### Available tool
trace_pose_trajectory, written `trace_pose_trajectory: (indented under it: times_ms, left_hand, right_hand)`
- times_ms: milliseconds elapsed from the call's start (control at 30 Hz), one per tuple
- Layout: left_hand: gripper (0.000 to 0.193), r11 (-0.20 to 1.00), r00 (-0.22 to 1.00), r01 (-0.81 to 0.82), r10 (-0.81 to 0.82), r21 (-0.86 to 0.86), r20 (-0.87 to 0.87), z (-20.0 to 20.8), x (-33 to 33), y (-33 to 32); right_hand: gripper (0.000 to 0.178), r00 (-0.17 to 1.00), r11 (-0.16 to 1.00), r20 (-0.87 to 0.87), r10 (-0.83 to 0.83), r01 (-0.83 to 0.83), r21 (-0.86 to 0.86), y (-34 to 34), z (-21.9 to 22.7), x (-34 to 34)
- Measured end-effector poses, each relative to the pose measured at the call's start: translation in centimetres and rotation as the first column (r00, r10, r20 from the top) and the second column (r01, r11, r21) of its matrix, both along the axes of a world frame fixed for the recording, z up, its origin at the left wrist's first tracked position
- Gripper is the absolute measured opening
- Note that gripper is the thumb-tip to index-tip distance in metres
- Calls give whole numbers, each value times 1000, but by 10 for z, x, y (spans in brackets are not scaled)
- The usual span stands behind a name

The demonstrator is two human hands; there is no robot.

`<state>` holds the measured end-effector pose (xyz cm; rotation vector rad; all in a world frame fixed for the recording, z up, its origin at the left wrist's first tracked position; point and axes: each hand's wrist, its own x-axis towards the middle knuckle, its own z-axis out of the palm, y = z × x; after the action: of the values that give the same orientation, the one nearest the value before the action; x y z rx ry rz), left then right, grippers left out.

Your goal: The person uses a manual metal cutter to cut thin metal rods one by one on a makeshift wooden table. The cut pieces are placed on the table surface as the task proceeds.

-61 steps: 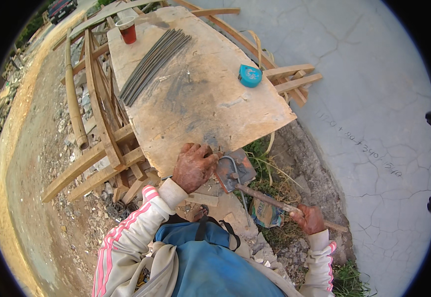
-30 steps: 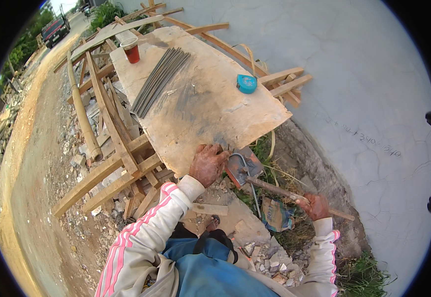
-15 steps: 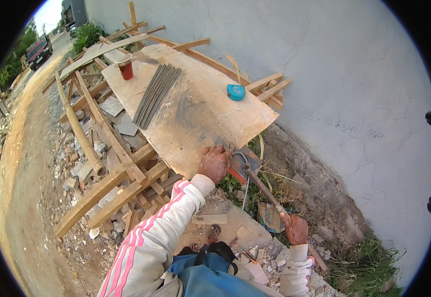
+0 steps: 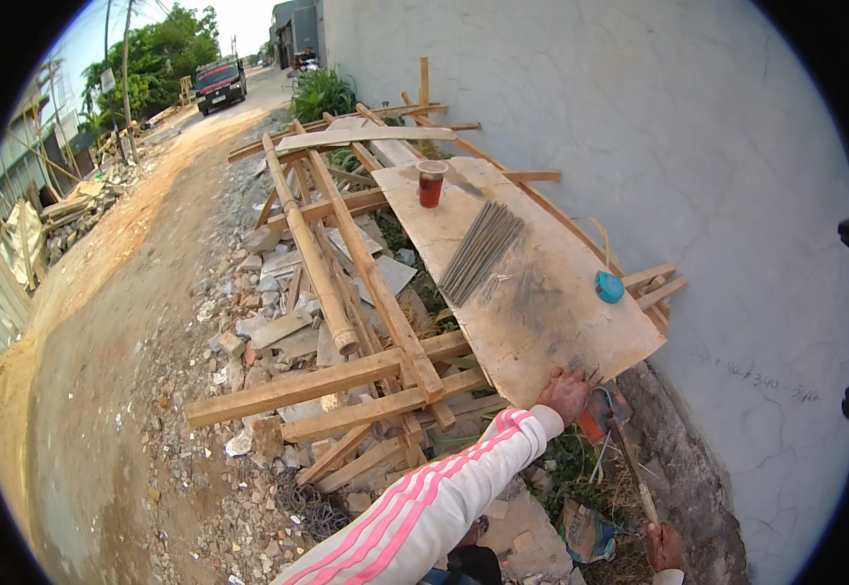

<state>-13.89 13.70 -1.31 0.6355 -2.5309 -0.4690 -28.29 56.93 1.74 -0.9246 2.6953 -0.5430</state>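
Note:
My left hand (image 4: 566,394) rests at the near corner of a worn wooden board (image 4: 580,327), its fingers curled down; what lies under them is hidden. Thin dark prongs stand beside its fingertips. Lower right, my right hand (image 4: 663,547) is wrapped around a long brownish bar (image 4: 636,478), whose upper end meets a metal piece with an orange side (image 4: 592,426) at the board's corner. Farther up the board lies a bundle of thin grey metal rods (image 4: 481,253). A blue tape measure (image 4: 609,287) sits near the right edge, and a cup of red drink (image 4: 430,185) stands at the far end.
Wooden beams (image 4: 327,382) and a bamboo pole (image 4: 317,263) lie across rubble (image 4: 249,322) left of the board. A grey plastered wall (image 4: 736,175) runs along the right. Up the dirt road (image 4: 142,322) a dark vehicle (image 4: 220,86) is visible.
The view has swung up and to the left, so the board and both hands appear farther right, the hands lower. My left hand stays at the board's corner; my right still grips the bar.

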Motion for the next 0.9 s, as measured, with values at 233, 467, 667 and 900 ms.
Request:
trace_pose_trajectory:
  times_ms: [233,467,667,900]
  left_hand:
    - [29,1000,999,-23,23,19,22,1,-2,0]
    - [25,999,1000,-20,19,-28,-8,1,0,-5]
    - [18,999,990,-20,14,-38,-142,-10,-2,-6]
    - [18,993,980,11,-35,-120,-198,-9,-1,-11]
  right_hand:
    - [72,972,943,-116,-202,225,245,150,-32,-34]
    - [95,918,808,101,-384,281,517,188,-2,-36]
    - [74,982,979,-52,-184,187,86,166,12,-14]
    - [82,978,984,-158,-133,150,100,166,18,-16]
